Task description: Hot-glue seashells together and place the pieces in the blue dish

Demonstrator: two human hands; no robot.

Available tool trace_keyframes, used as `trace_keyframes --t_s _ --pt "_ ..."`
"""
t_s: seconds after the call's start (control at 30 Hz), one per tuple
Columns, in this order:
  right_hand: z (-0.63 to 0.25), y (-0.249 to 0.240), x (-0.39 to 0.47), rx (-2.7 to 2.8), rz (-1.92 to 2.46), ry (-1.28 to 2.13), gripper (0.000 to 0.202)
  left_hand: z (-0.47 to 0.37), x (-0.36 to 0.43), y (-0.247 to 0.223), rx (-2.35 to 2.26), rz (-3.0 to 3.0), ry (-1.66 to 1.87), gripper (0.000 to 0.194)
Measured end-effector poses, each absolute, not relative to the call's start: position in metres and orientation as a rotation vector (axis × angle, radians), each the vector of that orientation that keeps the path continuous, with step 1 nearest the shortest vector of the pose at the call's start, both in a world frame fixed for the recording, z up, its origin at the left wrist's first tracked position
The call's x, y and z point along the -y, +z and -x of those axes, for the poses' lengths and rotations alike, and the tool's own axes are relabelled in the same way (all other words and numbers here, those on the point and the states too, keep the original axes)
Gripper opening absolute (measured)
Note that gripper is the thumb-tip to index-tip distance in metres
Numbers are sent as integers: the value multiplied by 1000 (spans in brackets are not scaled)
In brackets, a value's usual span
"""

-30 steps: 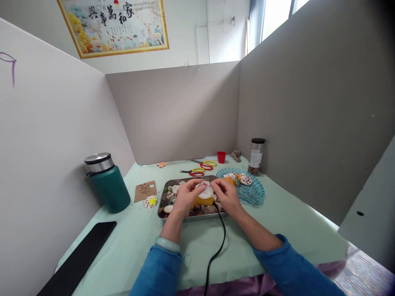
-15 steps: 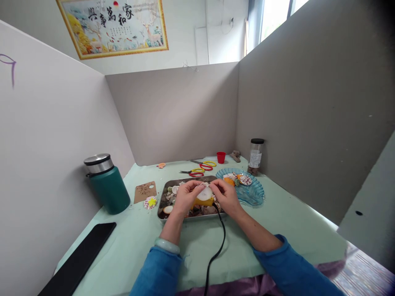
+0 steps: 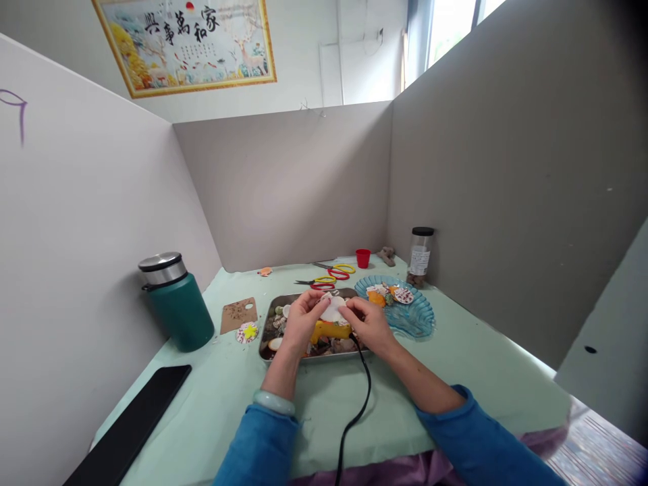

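Observation:
A thin white disc (image 3: 333,310) is held up between both hands over a metal tray (image 3: 266,357). My left hand (image 3: 302,320) pinches its left edge with thumb and fingers. On the opposite edge, my right hand (image 3: 369,322) grips it the same way. Just below the disc, a yellow glue gun (image 3: 329,331) lies across the tray, its black cord (image 3: 365,398) running toward me over the table. Shells and small stones fill the tray around it. The disc's far side is hidden from me.
A blue shell-shaped plate (image 3: 418,317) with decorated pieces stands right of the tray. Behind are two scissors (image 3: 324,279), a red cup (image 3: 363,258) and a jar (image 3: 420,258). On the left are a green bottle (image 3: 179,307), brown card (image 3: 237,314), star-topped disc (image 3: 247,332) and black slab (image 3: 129,425).
The white disc has risen slightly and tilted in my hands, uncovering more of the yellow glue gun. My fingers have shifted a little on its edges.

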State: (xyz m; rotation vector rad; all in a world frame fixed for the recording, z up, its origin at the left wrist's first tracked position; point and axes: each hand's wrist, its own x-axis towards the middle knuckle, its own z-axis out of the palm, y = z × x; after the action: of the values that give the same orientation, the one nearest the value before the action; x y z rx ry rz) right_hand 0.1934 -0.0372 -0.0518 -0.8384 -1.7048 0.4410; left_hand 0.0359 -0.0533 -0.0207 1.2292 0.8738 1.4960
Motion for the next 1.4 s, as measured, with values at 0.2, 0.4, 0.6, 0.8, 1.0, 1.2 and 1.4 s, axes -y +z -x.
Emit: trace_keyframes --t_s 0.2,0.4,0.6,0.8,1.0,1.2,1.4 --pt "-194 -52 38 1643 841 371 23 -36 50 -25 -915 -1331 1395 36" --pt "-194 -52 39 1687 812 323 22 -34 49 -27 -1075 -1413 1380 29" --pt "-194 -50 41 1699 800 319 22 -33 50 -27 -1089 -1378 1354 34" --pt "-193 -50 40 1676 815 362 24 -36 50 -26 -1043 -1355 1342 34" --pt "-195 -52 36 1615 852 414 25 -38 51 -24 -978 -1388 1291 37" --pt "-194 -49 39 1695 836 390 26 -35 50 -26 -1039 -1399 1331 33" --pt "-194 -49 39 1704 858 396 26 -35 51 -25 -1029 -1390 1352 31"
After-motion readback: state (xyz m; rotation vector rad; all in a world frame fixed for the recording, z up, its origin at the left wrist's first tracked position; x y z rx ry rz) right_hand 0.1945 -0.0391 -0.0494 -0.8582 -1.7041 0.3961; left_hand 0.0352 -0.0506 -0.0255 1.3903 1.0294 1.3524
